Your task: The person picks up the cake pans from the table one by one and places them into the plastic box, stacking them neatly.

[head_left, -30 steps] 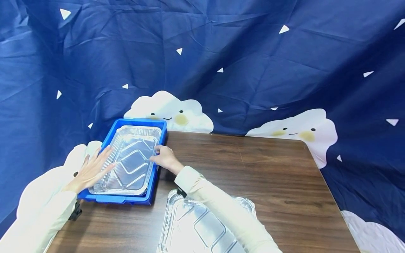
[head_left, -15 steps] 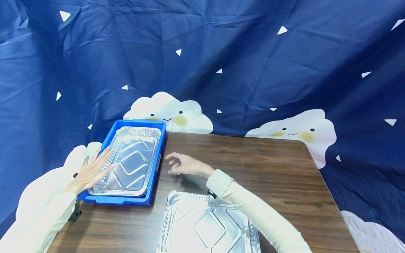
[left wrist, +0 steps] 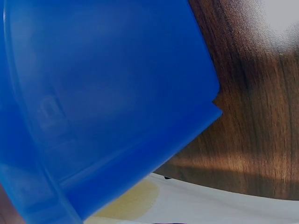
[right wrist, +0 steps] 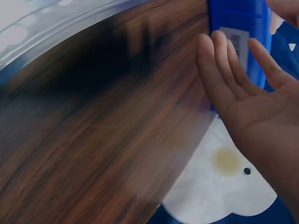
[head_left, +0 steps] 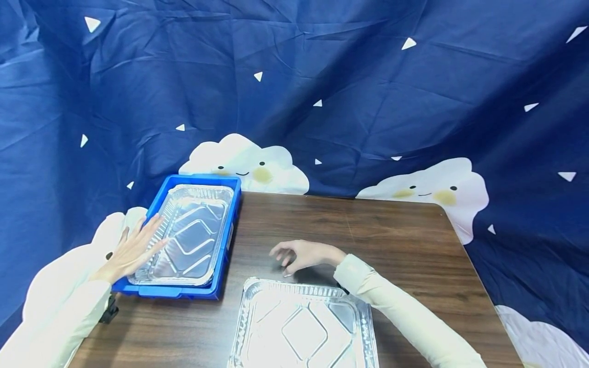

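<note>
A blue plastic bin stands at the left of the table with a foil tray lying inside it. My left hand has its fingers spread over the bin's left rim and the near side of that tray; whether it presses down cannot be told. Only the bin's blue side wall fills the left wrist view, and no fingers show there. My right hand hovers with loosely bent fingers and holds nothing. It is just beyond the far edge of a second foil tray, which lies on the table at the front.
The brown wood-grain table reaches from the bin to the right edge. Behind it hangs a dark blue curtain with white clouds. A pale label is on the bin's side in the right wrist view.
My right hand has left the bin's right side and moved right and toward the front, uncovering more of the second foil tray. My left hand stays in place.
</note>
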Motion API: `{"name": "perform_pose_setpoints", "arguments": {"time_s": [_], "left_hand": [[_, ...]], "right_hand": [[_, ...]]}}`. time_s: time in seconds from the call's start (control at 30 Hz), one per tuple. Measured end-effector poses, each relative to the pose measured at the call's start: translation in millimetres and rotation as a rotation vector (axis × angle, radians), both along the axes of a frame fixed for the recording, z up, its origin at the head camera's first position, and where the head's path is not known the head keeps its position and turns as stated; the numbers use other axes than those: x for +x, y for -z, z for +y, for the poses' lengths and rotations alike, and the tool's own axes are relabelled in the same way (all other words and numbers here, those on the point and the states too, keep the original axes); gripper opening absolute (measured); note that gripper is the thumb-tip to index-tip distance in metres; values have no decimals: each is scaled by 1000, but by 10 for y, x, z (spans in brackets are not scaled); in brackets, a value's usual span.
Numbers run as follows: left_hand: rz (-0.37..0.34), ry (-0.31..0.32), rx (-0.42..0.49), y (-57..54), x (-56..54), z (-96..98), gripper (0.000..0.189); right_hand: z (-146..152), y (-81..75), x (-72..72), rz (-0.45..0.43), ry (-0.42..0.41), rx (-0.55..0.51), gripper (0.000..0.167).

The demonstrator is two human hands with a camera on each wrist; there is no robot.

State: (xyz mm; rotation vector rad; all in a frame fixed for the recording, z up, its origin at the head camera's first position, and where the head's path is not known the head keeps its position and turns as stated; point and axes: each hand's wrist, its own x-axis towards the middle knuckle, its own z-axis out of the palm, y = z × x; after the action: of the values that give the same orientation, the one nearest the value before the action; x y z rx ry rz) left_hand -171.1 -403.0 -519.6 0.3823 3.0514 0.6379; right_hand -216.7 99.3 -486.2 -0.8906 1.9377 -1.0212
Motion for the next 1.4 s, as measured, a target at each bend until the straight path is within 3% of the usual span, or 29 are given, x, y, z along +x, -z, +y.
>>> {"name": "perform_pose_setpoints", "arguments": {"time_s": [0.5,0.83,1.1,1.4], "left_hand": [[-13,-6,-7,6,0,-9,79],[-6,-5,-10,21,-7,-7,78],[4,7,-13,30,-14,-24,78],[0,6,-9,13,-8,-14,78]], "right_hand": [[291,281,-3,-146,-67,61,59],[341,391,13,-161,-75,94,48],[358,434,0,-171,-85,87,47],[373,382,9,-253,-101,81,48]]}}
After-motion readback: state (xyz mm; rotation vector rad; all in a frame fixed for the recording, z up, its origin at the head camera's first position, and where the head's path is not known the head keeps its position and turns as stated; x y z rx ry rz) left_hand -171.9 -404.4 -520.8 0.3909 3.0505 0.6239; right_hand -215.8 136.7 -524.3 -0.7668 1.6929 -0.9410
